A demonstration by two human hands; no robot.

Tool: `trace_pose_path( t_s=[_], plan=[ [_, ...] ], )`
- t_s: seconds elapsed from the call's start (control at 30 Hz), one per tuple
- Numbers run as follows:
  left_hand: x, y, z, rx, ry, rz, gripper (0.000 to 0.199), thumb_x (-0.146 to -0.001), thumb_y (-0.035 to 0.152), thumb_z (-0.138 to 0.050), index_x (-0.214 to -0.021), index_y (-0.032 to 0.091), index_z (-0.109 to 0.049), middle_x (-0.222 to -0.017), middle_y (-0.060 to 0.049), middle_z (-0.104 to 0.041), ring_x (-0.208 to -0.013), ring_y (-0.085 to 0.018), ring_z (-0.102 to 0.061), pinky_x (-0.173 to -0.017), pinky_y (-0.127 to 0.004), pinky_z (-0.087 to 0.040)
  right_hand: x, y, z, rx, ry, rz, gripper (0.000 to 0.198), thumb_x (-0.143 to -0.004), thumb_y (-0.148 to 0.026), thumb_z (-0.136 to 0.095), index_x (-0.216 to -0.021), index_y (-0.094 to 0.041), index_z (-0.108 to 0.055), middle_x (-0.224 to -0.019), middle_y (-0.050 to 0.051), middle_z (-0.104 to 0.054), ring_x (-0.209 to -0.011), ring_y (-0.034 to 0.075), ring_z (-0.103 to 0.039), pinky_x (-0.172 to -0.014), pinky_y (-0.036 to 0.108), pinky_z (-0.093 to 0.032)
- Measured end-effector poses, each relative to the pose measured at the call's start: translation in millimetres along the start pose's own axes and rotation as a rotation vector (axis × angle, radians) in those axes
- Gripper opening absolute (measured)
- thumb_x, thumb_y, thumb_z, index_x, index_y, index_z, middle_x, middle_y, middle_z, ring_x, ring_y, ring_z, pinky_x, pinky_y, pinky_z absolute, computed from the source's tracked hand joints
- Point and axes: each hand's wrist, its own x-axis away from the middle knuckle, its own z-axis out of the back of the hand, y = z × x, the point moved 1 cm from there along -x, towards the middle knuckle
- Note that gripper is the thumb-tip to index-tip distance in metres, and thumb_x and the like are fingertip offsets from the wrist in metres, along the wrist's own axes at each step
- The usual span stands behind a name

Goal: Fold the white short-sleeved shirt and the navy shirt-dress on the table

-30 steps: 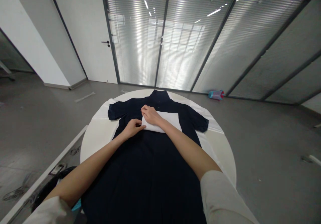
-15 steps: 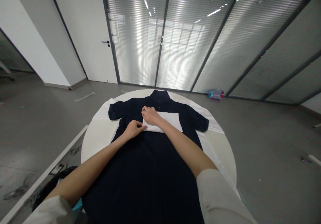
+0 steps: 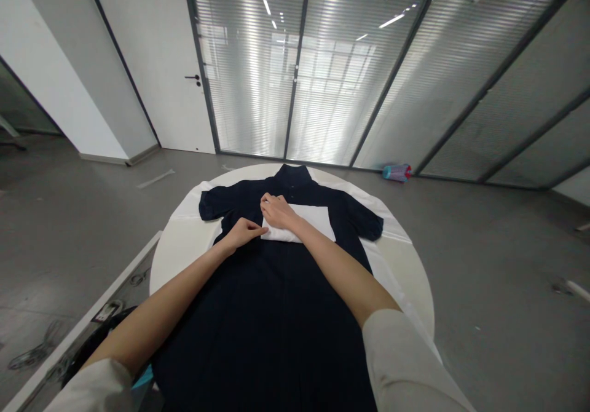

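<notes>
Head view, dark garment: laid out, collar at the far end, a short sleeve out to each side; its near part runs down past the bottom of the view.
White piece: a flat rectangle on the garment's chest, below the collar, partly hidden by the right hand and forearm; whether cloth or paper, I cannot tell.
Left hand: low at the near left corner of the white piece, fingertips touching it; whether they pinch the edge or only rest there, I cannot tell.
Right hand: bent over the far left part of the white piece, fingers curled together at its edge; whether anything is pinched beneath, I cannot tell.
Table: round and pale, under the garment; white fabric shows beyond both sleeves.
Floor: a blue-and-red container near the glass wall; cables at lower left.
</notes>
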Motion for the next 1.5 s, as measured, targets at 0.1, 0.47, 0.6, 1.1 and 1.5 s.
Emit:
trace_pose_path(
  t_s=[0.1, 0.47, 0.6, 1.1, 1.5],
  plan=[
    [-1, -1, -1, 0.071, -0.02, -0.071, 0.043, -0.065, 0.053, -0.077, -0.077, 0.012, -0.074, -0.061, 0.001, -0.061, -0.058, -0.011, -0.05, -0.055, -0.024, -0.034, 0, 2, 0, 0.023, 0.004, -0.006, 0.027, -0.098, -0.02, -0.04, -0.101, -0.015, -0.067, -0.124, 0.012, -0.056, -0.1, 0.023, -0.055, -0.088, 0.04, -0.037],
    [-7, -7, -18, -0.108, 0.171, -0.152, 0.054, -0.072, 0.017, -0.065, -0.125, 0.017, -0.055, -0.063, 0.007, -0.053, -0.058, -0.013, -0.055, -0.063, -0.026, -0.043, -2, 5, -10, -0.066, -0.025, -0.075, 0.022, -0.094, -0.018, -0.044, -0.1, -0.017, -0.064, -0.116, 0.011, -0.06, -0.102, 0.025, -0.055, -0.089, 0.04, -0.04],
    [-13, -10, -16, -0.224, 0.303, -0.231, 0.043, -0.075, 0.02, -0.067, -0.118, 0.018, -0.062, -0.094, -0.003, -0.056, -0.08, -0.016, -0.061, -0.079, -0.032, -0.052, 19, 36, 11, -0.258, 0.217, -0.309, 0.026, -0.093, -0.02, -0.048, -0.117, -0.019, -0.059, -0.117, 0.01, -0.061, -0.105, 0.023, -0.056, -0.092, 0.038, -0.043],
    [-77, 31, -71, -0.727, -0.107, -0.498, 0.054, -0.101, 0.047, -0.038, -0.148, 0.022, -0.046, -0.15, -0.012, -0.05, -0.14, -0.031, -0.042, -0.115, -0.049, -0.028, 192, 79, 34, -0.465, 0.074, -0.879, 0.018, -0.086, -0.024, -0.062, -0.08, -0.02, -0.078, -0.088, 0.009, -0.077, -0.087, 0.026, -0.072, -0.074, 0.03, -0.05],
    [-102, 100, -122, -0.664, -0.446, -0.987, 0.035, -0.102, 0.034, -0.04, -0.116, 0.024, -0.071, -0.13, -0.007, -0.064, -0.131, -0.025, -0.048, -0.11, -0.039, -0.03, 203, 78, 22, -0.803, 0.286, -0.891, 0.018, -0.079, -0.026, -0.064, -0.085, -0.017, -0.078, -0.087, 0.006, -0.077, -0.084, 0.022, -0.071, -0.08, 0.031, -0.052]
  ],
)
